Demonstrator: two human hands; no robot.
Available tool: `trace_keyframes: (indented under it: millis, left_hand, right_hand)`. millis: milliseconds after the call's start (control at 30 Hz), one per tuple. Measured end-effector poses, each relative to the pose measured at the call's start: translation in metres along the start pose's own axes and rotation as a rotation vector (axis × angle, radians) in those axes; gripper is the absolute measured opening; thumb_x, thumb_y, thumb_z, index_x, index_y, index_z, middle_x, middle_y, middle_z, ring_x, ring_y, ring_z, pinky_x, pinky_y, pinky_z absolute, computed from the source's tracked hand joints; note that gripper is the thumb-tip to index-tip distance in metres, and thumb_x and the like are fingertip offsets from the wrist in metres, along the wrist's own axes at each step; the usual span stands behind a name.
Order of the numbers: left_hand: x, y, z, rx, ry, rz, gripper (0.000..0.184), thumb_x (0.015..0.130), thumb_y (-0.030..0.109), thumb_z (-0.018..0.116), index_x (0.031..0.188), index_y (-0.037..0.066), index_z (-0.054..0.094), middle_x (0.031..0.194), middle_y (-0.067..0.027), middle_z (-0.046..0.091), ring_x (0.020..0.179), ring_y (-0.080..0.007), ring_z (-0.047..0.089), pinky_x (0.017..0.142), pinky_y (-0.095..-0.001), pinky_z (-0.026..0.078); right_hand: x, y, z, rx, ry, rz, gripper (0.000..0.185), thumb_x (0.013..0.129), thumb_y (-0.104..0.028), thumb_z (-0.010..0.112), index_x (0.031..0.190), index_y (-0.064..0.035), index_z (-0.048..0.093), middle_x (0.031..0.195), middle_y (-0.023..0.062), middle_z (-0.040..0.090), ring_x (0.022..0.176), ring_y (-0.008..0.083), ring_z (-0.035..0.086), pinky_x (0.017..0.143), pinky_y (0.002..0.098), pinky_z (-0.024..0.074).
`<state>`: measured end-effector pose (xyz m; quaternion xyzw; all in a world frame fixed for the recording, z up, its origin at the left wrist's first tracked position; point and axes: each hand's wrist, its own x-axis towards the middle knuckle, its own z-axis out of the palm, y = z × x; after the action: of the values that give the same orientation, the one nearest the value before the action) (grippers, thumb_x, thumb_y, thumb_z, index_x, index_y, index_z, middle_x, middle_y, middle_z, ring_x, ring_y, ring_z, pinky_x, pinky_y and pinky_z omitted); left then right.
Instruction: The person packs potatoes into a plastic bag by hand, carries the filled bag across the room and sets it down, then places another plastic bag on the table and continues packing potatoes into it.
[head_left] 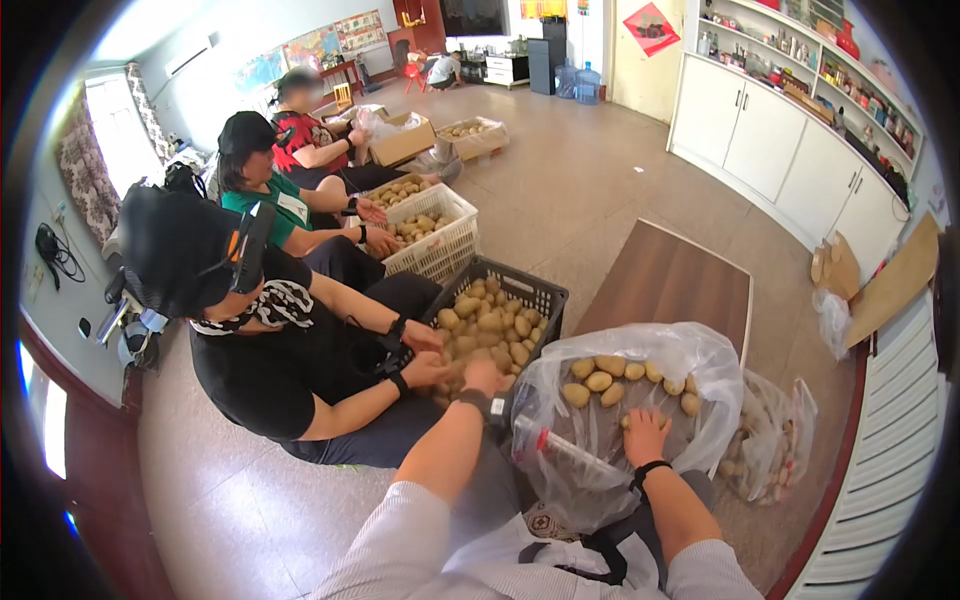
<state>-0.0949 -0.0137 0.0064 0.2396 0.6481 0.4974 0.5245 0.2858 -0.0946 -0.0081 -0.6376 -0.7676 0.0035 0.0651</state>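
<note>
My left hand (484, 378) reaches over the near edge of a black plastic crate (560, 300) full of potatoes (490, 322); its fingers are blurred against them, so what they hold does not show. Inside a clear plastic bag (715, 370), my right hand (647, 437) points downward with its fingers curled over a potato (626, 422), of which only a small part peeks out. Beyond it in the bag, several potatoes (598, 381) lie in a loose curved row. A co-worker's hands (425, 360) are also at the crate, just left of mine.
Co-workers sit in a line on the left, beside a white crate (440, 240) and boxes of potatoes. A brown wooden board (665, 280) lies ahead of the bag. Another filled plastic bag (770, 440) stands at the right. White cabinets (770, 125) line the far right wall.
</note>
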Motion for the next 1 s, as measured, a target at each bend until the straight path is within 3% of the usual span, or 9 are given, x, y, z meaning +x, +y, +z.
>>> trace_keyframes:
  millis: [200, 300, 367, 500, 700, 800, 900, 967, 1000]
  left_hand:
    - [-0.026, 0.017, 0.022, -0.084, -0.016, -0.028, 0.026, 0.094, 0.017, 0.050, 0.115, 0.002, 0.056, 0.102, -0.0165, 0.060, 0.081, -0.0266, 0.064, 0.066, -0.0360, 0.058]
    - [-0.024, 0.008, 0.029, -0.103, -0.048, 0.021, 0.030, 0.093, 0.018, 0.054, 0.120, 0.004, 0.055, 0.101, -0.0134, 0.060, 0.082, -0.0229, 0.063, 0.066, -0.0345, 0.058]
    - [-0.041, 0.024, 0.036, -0.134, -0.012, -0.072, 0.026, 0.092, 0.018, 0.053, 0.113, 0.004, 0.060, 0.091, -0.0095, 0.059, 0.072, -0.0200, 0.058, 0.058, -0.0325, 0.053]
    - [-0.045, 0.025, 0.042, -0.134, 0.028, -0.038, 0.027, 0.093, 0.019, 0.052, 0.114, 0.004, 0.059, 0.091, -0.0091, 0.059, 0.072, -0.0195, 0.058, 0.056, -0.0317, 0.052]
    - [-0.058, 0.031, 0.047, -0.042, -0.008, 0.038, 0.031, 0.092, 0.020, 0.053, 0.117, 0.003, 0.058, 0.094, -0.0094, 0.061, 0.073, -0.0191, 0.060, 0.055, -0.0304, 0.051]
    - [-0.068, 0.034, 0.051, -0.048, -0.062, 0.101, 0.032, 0.092, 0.022, 0.054, 0.116, 0.002, 0.058, 0.098, -0.0097, 0.062, 0.072, -0.0192, 0.062, 0.054, -0.0304, 0.050]
    - [-0.074, 0.037, 0.055, -0.045, -0.142, 0.116, 0.033, 0.092, 0.024, 0.055, 0.116, 0.001, 0.057, 0.101, -0.0099, 0.063, 0.070, -0.0191, 0.062, 0.053, -0.0302, 0.049]
    - [-0.078, 0.040, 0.059, -0.027, -0.223, 0.053, 0.033, 0.093, 0.028, 0.056, 0.114, 0.002, 0.057, 0.103, -0.0093, 0.063, 0.065, -0.0182, 0.061, 0.050, -0.0291, 0.046]
    - [-0.082, 0.043, 0.060, -0.026, -0.223, 0.054, 0.033, 0.093, 0.028, 0.056, 0.114, 0.002, 0.057, 0.103, -0.0093, 0.063, 0.065, -0.0182, 0.061, 0.050, -0.0291, 0.046]
  right_hand:
    - [-0.005, -0.001, -0.011, 0.100, -0.097, 0.160, 0.047, 0.086, -0.025, 0.068, 0.129, -0.0163, 0.053, 0.134, 0.0083, 0.052, 0.140, 0.0368, 0.029, 0.107, 0.0685, 0.0238]
    - [-0.007, -0.002, -0.010, 0.109, -0.086, 0.210, 0.045, 0.086, -0.026, 0.067, 0.128, -0.0169, 0.054, 0.133, 0.0084, 0.053, 0.139, 0.0366, 0.030, 0.107, 0.0681, 0.0253]
    - [-0.007, -0.001, -0.008, 0.140, -0.084, 0.243, 0.044, 0.087, -0.027, 0.067, 0.128, -0.0182, 0.054, 0.133, 0.0081, 0.053, 0.138, 0.0369, 0.031, 0.105, 0.0677, 0.0272]
    - [-0.009, -0.002, -0.007, 0.139, -0.087, 0.256, 0.044, 0.087, -0.027, 0.066, 0.128, -0.0166, 0.054, 0.131, 0.0092, 0.055, 0.137, 0.0375, 0.032, 0.105, 0.0665, 0.0274]
    - [-0.006, 0.004, -0.003, 0.019, -0.119, 0.115, 0.046, 0.086, -0.031, 0.066, 0.125, -0.0090, 0.055, 0.127, 0.0179, 0.056, 0.133, 0.0389, 0.036, 0.109, 0.0614, 0.0240]
    - [-0.003, 0.003, -0.002, 0.082, -0.003, 0.139, 0.043, 0.086, -0.031, 0.064, 0.122, -0.0079, 0.056, 0.122, 0.0200, 0.058, 0.128, 0.0372, 0.042, 0.109, 0.0579, 0.0249]
    - [0.008, -0.010, -0.019, 0.244, 0.077, 0.174, 0.042, 0.087, -0.031, 0.061, 0.121, -0.0061, 0.056, 0.114, 0.0197, 0.061, 0.119, 0.0367, 0.050, 0.104, 0.0559, 0.0318]
    - [0.018, -0.021, -0.023, 0.603, 0.162, 0.221, 0.038, 0.090, -0.031, 0.061, 0.114, -0.0023, 0.055, 0.102, 0.0160, 0.064, 0.096, 0.0286, 0.063, 0.084, 0.0451, 0.0468]
    - [0.024, -0.030, -0.032, 0.604, 0.163, 0.222, 0.038, 0.090, -0.031, 0.061, 0.114, -0.0023, 0.055, 0.102, 0.0160, 0.064, 0.096, 0.0286, 0.063, 0.084, 0.0451, 0.0468]
